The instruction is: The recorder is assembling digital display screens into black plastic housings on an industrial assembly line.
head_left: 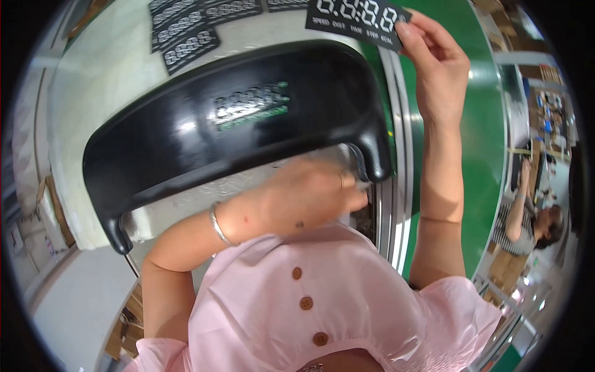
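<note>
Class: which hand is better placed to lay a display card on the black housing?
Probably the right hand: it pinches a display card; the blurred left hand shows no card.

My right hand [437,57] pinches black display sheet [353,25] by right end, near far edge of black curved casing [158,149]. My left hand [313,193], blurred, near casing's lower edge. More sheets [191,51] on pale tabletop [79,118].
</note>
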Demonstrator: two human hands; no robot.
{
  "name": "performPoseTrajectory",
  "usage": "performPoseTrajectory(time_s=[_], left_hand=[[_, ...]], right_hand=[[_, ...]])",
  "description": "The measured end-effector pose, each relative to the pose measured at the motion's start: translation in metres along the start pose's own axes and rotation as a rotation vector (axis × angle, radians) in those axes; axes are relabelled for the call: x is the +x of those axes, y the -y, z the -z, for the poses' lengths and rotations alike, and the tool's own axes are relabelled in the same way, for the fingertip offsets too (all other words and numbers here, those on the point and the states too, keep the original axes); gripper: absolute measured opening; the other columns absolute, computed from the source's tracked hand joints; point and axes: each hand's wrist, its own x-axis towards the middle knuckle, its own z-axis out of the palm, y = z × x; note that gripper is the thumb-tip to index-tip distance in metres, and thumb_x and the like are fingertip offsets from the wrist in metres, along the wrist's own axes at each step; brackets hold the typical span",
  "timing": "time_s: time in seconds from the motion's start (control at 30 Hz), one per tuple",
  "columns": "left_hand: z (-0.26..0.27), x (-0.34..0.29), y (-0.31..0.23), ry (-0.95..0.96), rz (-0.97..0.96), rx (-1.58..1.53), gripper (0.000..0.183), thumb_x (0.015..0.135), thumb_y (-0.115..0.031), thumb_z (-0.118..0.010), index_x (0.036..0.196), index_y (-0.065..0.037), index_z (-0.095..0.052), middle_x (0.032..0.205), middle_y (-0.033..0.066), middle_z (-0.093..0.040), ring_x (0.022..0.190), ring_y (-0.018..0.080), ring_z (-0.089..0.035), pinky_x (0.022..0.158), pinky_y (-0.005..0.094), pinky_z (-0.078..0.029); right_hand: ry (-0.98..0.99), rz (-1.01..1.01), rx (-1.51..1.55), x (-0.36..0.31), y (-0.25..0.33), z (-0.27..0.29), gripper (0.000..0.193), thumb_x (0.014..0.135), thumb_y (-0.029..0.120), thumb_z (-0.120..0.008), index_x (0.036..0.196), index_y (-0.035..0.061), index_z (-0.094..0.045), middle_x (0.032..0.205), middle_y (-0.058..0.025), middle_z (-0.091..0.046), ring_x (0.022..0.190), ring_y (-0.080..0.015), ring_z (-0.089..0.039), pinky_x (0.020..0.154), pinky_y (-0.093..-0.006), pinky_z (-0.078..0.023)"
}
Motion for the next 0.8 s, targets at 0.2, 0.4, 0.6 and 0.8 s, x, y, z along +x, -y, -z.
performPoseTrajectory(time_s=[0.2, 0.4, 0.6, 0.8], left_hand=[[0.063, -0.032, -0.018, -0.072, 0.326, 0.196, 0.036, 0.065, -0.029, -0.078, 0.088, -0.004, -0.065, 0.074, 0.0078, -0.057, 0.063, 0.0231, -0.051, 0.056, 0.0315, -0.042], [0.027, -0.039, -0.014, 0.252, 0.603, -0.191, 0.066, 0.075, -0.034, -0.069, 0.126, 0.002, -0.048, 0.132, 0.0262, -0.044, 0.129, 0.0425, -0.035, 0.111, 0.0472, -0.023], [0.048, -0.015, 0.006, 0.185, 0.049, 0.153, 0.063, 0.08, -0.034, -0.063, 0.128, 0.003, -0.046, 0.134, 0.0252, -0.042, 0.128, 0.0418, -0.035, 0.109, 0.0482, -0.026], [0.041, -0.011, -0.018, 0.628, -0.018, -0.142, 0.036, 0.08, -0.028, -0.064, 0.102, 0.0, -0.058, 0.103, 0.0165, -0.062, 0.094, 0.0302, -0.061, 0.074, 0.0401, -0.051]], right_hand=[[0.237, -0.051, 0.128, -0.012, 0.013, -0.03, 0.029, 0.081, -0.001, -0.069, 0.11, -0.0017, -0.062, 0.084, -0.0039, -0.067, 0.071, -0.0072, -0.061, 0.062, -0.0189, -0.049], [0.248, -0.072, 0.231, -0.008, 0.012, -0.052, 0.025, 0.083, -0.001, -0.067, 0.107, -0.0014, -0.063, 0.084, -0.0044, -0.067, 0.073, -0.0068, -0.061, 0.061, -0.0193, -0.05], [0.237, -0.093, 0.204, -0.01, 0.015, -0.052, 0.027, 0.083, 0.0, -0.067, 0.11, -0.0014, -0.062, 0.085, -0.0046, -0.067, 0.075, -0.007, -0.062, 0.061, -0.0199, -0.051], [0.316, -0.162, 0.155, -0.021, 0.014, -0.065, 0.026, 0.083, -0.001, -0.067, 0.109, -0.0003, -0.064, 0.084, -0.0032, -0.066, 0.075, -0.0066, -0.061, 0.06, -0.02, -0.053]])
